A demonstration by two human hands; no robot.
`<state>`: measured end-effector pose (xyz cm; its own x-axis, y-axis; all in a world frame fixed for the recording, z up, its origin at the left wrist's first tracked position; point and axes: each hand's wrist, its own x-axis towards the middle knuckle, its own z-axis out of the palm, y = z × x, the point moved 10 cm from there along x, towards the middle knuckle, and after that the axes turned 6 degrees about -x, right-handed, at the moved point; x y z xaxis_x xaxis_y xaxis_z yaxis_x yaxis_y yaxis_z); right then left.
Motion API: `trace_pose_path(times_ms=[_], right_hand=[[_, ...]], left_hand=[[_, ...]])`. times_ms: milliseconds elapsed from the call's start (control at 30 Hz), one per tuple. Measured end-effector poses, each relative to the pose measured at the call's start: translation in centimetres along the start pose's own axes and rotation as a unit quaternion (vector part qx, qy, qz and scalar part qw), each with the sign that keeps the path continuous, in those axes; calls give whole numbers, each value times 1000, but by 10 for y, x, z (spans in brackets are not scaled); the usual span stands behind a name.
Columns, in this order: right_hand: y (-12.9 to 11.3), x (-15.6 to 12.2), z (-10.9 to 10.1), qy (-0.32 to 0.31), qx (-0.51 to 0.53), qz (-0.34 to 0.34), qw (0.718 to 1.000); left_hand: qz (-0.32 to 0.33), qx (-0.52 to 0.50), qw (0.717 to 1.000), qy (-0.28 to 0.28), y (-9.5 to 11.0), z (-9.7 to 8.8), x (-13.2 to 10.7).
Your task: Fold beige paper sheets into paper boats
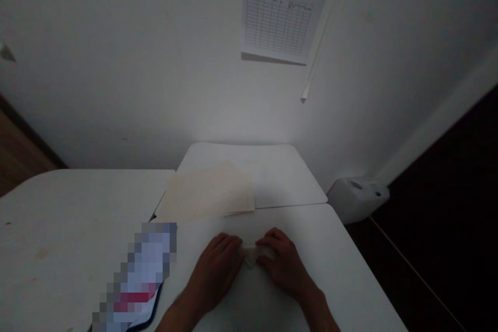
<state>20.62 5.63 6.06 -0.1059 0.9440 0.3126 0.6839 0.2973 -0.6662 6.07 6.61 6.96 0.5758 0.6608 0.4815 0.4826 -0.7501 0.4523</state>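
Between my two hands, low over the white table, is a small piece of folded pale paper (249, 255) with a pointed lower corner. My left hand (221, 263) closes on its left side, fingers bent and pressed together. On the other side my right hand (280, 260) pinches the paper between thumb and fingers. Much of the paper is hidden under the fingers. Beyond the left hand lie flat cream sheets of paper (210, 194).
A phone-like device (155, 303), mostly pixelated, lies left of my left arm. White tables (46, 238) adjoin at the left and back. A printed table sheet (280, 21) hangs on the wall. A white plastic container (356, 198) stands on the floor at right.
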Motion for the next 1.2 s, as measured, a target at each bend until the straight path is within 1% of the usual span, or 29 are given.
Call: trace_pose_path(times_ms=[100, 233, 333, 467, 600, 667, 833, 900, 1000, 1100, 1200], right_hand=[[-3, 1, 0, 16, 34, -15, 999], [-6, -1, -6, 55, 48, -30, 997], [-1, -4, -3, 51, 39, -13, 998], [11, -6, 4, 29, 16, 29, 999], [13, -5, 7, 27, 11, 41, 999], [10, -4, 6, 32, 13, 33, 999], [-1, -4, 4, 39, 31, 3, 999], [-2, -3, 2, 48, 22, 0, 999], [-1, -3, 3, 47, 8, -3, 999], [4, -4, 5, 38, -7, 10, 999], [10, -3, 1, 40, 3, 46, 998]], left_hand=[[-14, -21, 1000, 13, -7, 2, 3], [-6, -99, 994, 48, -7, -2, 3], [0, -129, 989, 70, -4, -5, 1], [-9, -149, 986, 80, -2, -8, 1], [-22, -155, 984, 88, -1, -13, 2], [-21, -156, 983, 93, 1, -15, 3], [-12, -163, 982, 92, 7, -17, 5], [-23, -165, 982, 87, 6, -16, 5], [-49, -164, 983, 65, 1, -9, 6], [-70, -161, 983, 56, -4, -5, 5], [-91, -156, 982, 59, -9, -4, 3]])
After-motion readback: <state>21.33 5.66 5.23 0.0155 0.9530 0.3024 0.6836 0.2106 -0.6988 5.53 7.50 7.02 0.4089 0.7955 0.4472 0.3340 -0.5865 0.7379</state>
